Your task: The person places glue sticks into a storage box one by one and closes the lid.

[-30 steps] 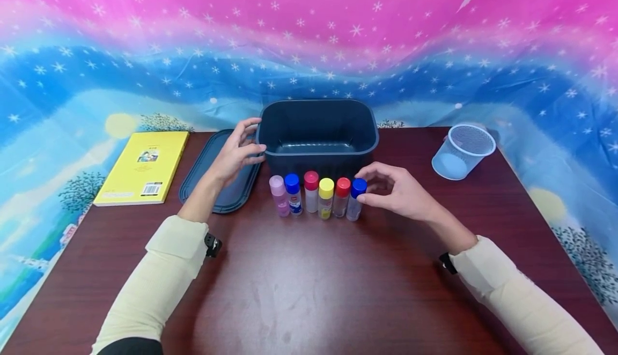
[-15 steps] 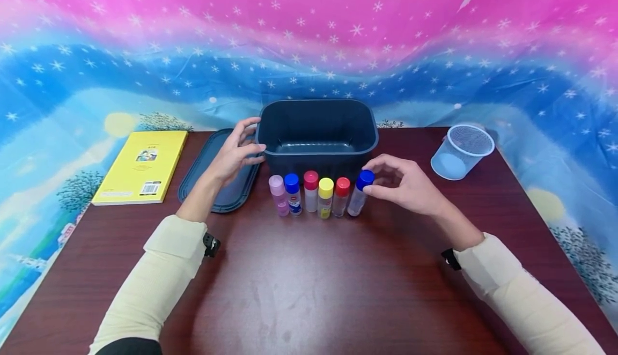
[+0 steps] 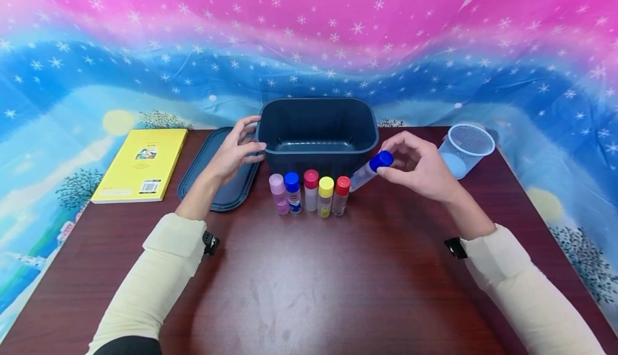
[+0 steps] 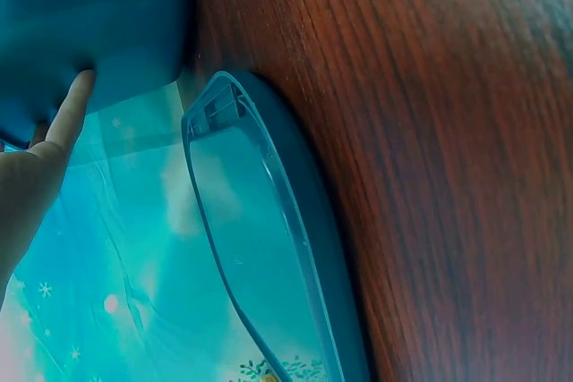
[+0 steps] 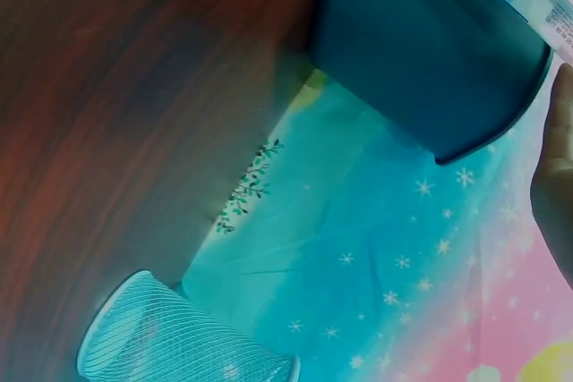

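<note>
Head view: right hand (image 3: 421, 167) pinches tilted bottle (image 3: 369, 172); left hand (image 3: 233, 155), spread, touches bin (image 3: 314, 162). Pick-up seems the step; next likely needs more height.

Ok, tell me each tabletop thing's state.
Dark rectangular plastic bin: open, upright.
Dark rectangular plastic lid: off, flat.
Translucent blue-capped bottle: capped, tilted, in the right hand's grip.
Five other colour-capped cylindrical bottles: capped, upright.
Yellow rectangular book: closed, flat.
Cylindrical pale blue mesh cup: upright, open.
</note>
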`<state>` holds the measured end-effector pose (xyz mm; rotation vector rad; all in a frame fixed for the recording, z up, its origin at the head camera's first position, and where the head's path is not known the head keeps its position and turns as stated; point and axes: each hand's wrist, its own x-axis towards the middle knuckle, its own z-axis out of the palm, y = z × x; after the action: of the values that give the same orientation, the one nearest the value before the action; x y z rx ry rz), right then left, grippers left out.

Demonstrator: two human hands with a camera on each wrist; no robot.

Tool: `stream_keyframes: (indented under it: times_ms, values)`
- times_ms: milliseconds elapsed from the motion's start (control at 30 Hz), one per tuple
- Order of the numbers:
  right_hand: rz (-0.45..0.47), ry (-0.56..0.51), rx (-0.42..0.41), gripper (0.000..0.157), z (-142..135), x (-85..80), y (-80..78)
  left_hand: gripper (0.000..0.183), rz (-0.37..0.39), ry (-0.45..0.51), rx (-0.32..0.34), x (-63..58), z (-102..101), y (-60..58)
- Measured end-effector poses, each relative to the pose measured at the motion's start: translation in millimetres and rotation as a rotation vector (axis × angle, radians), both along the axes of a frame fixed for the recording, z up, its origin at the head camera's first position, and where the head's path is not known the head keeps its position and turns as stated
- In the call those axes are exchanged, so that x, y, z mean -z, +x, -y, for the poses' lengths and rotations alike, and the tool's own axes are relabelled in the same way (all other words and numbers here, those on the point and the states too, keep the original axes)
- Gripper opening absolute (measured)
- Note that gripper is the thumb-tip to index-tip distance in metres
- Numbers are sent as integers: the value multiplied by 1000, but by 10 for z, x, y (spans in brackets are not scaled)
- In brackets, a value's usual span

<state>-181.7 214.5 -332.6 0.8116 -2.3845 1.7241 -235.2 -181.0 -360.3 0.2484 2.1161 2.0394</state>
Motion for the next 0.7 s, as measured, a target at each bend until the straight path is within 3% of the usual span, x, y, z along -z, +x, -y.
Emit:
stream_keyframes:
  times_ms: [700]
  values:
    - [-43, -367, -59, 30, 182, -258, -121, 72, 13, -2, 16, -12, 9, 6]
